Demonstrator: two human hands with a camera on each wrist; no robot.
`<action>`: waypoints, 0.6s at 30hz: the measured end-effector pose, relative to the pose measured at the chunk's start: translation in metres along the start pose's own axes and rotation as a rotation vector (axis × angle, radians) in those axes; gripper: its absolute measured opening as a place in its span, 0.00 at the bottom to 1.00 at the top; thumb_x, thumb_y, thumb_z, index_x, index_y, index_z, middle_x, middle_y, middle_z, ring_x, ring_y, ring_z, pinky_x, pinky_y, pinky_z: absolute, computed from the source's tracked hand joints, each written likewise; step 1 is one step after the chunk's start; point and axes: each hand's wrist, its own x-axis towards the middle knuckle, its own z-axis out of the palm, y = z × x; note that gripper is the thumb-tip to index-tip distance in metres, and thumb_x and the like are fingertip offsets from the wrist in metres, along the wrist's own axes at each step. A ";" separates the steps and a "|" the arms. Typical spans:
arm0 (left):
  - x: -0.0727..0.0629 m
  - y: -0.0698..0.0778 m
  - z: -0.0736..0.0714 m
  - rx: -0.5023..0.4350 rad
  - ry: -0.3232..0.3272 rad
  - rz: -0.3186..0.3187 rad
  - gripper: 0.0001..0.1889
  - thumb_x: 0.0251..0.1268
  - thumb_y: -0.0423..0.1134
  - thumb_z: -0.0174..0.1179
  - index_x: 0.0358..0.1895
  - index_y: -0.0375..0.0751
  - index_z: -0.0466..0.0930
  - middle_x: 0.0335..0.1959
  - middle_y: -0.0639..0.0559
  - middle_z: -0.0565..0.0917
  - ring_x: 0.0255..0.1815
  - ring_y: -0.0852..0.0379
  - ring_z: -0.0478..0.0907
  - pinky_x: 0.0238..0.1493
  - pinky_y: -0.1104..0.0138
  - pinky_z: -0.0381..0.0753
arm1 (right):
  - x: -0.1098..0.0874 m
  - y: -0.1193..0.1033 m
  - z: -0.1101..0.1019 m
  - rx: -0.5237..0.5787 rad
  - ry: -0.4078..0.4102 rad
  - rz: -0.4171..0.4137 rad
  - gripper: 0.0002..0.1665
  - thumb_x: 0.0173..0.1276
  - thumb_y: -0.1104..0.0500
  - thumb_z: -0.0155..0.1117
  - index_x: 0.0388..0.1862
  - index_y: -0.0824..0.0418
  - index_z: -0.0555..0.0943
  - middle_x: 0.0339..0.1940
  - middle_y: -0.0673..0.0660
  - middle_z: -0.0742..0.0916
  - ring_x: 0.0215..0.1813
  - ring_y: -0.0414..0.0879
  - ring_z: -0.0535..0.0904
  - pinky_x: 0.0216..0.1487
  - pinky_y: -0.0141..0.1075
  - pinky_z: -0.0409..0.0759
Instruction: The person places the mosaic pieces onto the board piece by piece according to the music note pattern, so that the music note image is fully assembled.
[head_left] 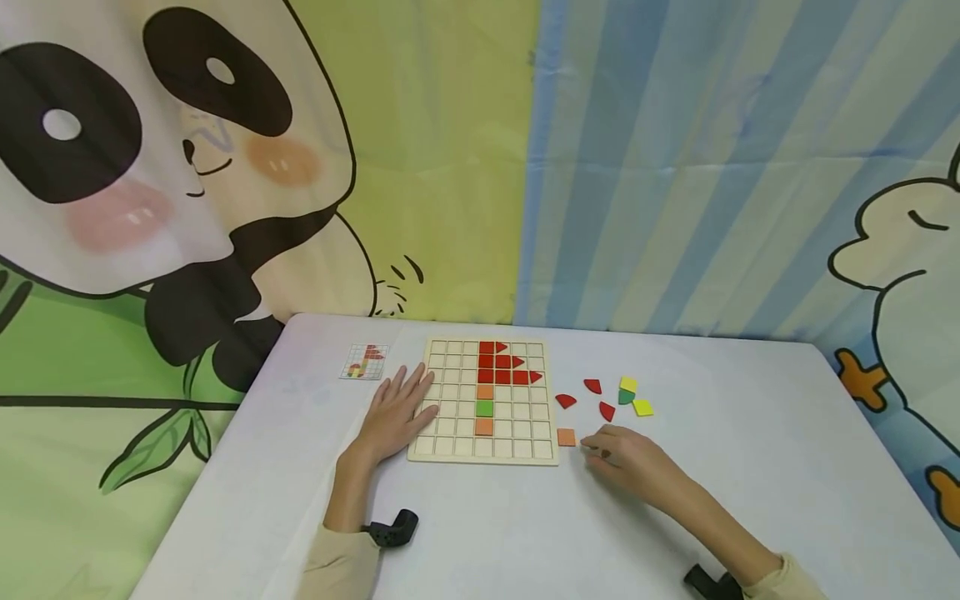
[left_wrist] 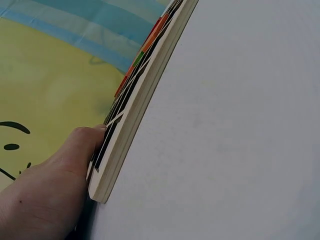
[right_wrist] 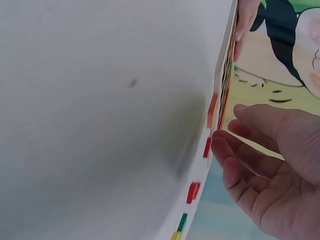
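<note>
My left hand [head_left: 395, 414] rests on the left edge of a wooden grid board [head_left: 450, 451], fingers spread; in the left wrist view its thumb [left_wrist: 90, 137] lies on the board's rim. On the grid, red squares and triangles [head_left: 504, 363] form stepped rows above a column of an orange square, a green square [head_left: 485, 408] and another orange square. My right hand [head_left: 630, 462] hovers right of the board, beside a loose orange square [head_left: 566, 437]. In the right wrist view its fingers [right_wrist: 240, 150] bend loosely with nothing between them.
Several red quarter-round pieces [head_left: 592, 387], yellow squares [head_left: 642, 407] and a green piece [head_left: 626, 397] lie right of the board. A pattern card [head_left: 364, 362] lies to its left on the white table [head_left: 480, 533]. A printed cloth [head_left: 675, 167] hangs behind.
</note>
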 end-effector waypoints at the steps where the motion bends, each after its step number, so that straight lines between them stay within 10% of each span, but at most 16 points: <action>1: 0.000 0.000 0.000 0.000 -0.002 -0.002 0.36 0.80 0.55 0.51 0.83 0.45 0.55 0.87 0.48 0.50 0.88 0.40 0.40 0.84 0.41 0.38 | -0.002 0.003 -0.001 0.000 0.004 0.012 0.15 0.62 0.64 0.77 0.48 0.61 0.90 0.42 0.51 0.90 0.37 0.39 0.83 0.39 0.32 0.85; 18: 0.000 0.000 0.000 -0.009 -0.003 0.003 0.36 0.80 0.55 0.51 0.84 0.45 0.55 0.87 0.48 0.50 0.88 0.40 0.39 0.84 0.41 0.38 | 0.018 0.041 -0.011 -0.092 0.061 -0.001 0.17 0.61 0.71 0.76 0.50 0.66 0.89 0.49 0.63 0.88 0.52 0.58 0.85 0.52 0.50 0.88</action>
